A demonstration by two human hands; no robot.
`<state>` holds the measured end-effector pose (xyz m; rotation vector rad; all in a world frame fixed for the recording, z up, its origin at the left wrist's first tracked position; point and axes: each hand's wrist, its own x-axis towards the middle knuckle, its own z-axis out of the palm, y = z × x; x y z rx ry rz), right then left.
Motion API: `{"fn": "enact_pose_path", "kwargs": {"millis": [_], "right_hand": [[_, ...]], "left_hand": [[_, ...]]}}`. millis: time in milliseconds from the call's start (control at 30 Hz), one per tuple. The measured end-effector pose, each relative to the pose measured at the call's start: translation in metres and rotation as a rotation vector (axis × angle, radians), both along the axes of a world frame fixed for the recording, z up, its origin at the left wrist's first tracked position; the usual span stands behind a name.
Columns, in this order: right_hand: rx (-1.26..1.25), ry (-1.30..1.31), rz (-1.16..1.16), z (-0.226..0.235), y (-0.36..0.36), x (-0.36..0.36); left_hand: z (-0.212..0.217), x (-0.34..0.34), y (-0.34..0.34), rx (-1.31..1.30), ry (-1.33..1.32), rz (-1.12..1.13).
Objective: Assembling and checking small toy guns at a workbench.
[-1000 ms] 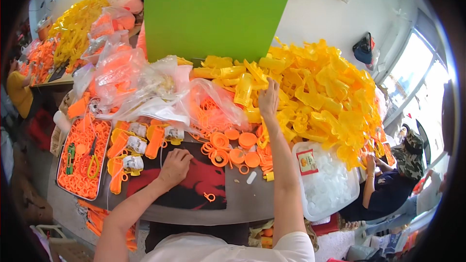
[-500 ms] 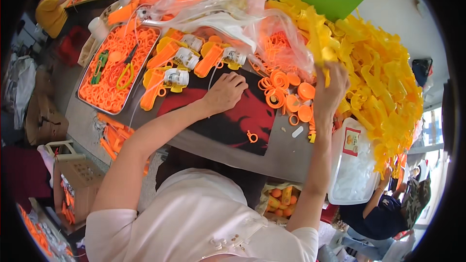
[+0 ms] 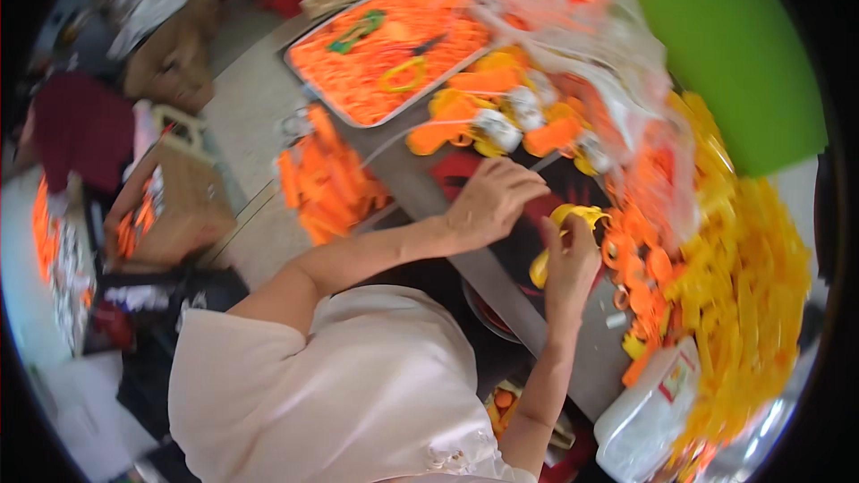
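Note:
My right hand (image 3: 573,270) is pinched on a yellow plastic part (image 3: 539,268), a thin moulded piece that shows on both sides of the fingers. It is held over the dark mat with the red pattern (image 3: 456,170). To its left, my left hand (image 3: 497,201) hovers over the mat with fingers stretched out and apart, and no object shows in it. Just beyond the left hand lie several orange-and-yellow toy guns (image 3: 447,116) with whitish bottles (image 3: 497,130). Loose orange rings and caps (image 3: 635,259) lie to the right of my right hand. Motion blurs fine detail.
A metal tray of small orange parts (image 3: 385,116) stands at the far left. Yellow parts (image 3: 752,304) are heaped on the right beside a translucent plastic tub (image 3: 649,407). Clear plastic bags (image 3: 591,45) cover the back. Orange pieces (image 3: 327,183) lie left of the table.
The view has swung round toward the left. My right hand has come from the yellow heap to the mat with the yellow part. My left hand has lifted, its fingers now stretched out.

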<state>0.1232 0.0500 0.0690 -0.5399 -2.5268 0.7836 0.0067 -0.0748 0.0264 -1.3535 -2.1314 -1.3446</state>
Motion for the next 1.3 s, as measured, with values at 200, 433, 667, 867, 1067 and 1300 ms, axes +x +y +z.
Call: {"fn": "enact_pose_path", "kwargs": {"millis": [200, 433, 667, 867, 1067, 1300], "right_hand": [[0.177, -0.015, 0.186, -0.013, 0.010, -0.014], [0.151, -0.030, 0.176, -0.028, 0.009, 0.001], [0.198, 0.028, 0.075, -0.031, 0.004, 0.009], [0.169, 0.065, 0.010, -0.031, 0.009, 0.027], [0.149, 0.161, -0.038, -0.046, 0.008, 0.032], [0.303, 0.281, -0.064, -0.060, 0.003, 0.026]], "left_hand": [[-0.072, 0.022, -0.138, 0.167, 0.076, 0.259], [-0.084, -0.044, -0.237, 0.259, -0.148, 1.031], [-0.052, -0.130, -0.235, 0.229, -0.294, 0.856], [-0.082, -0.114, -0.218, 0.056, -0.212, 0.816], [-0.046, -0.092, -0.218, 0.072, 0.129, 1.058], [0.051, -0.187, -0.118, 0.087, 0.309, 0.447]]}}
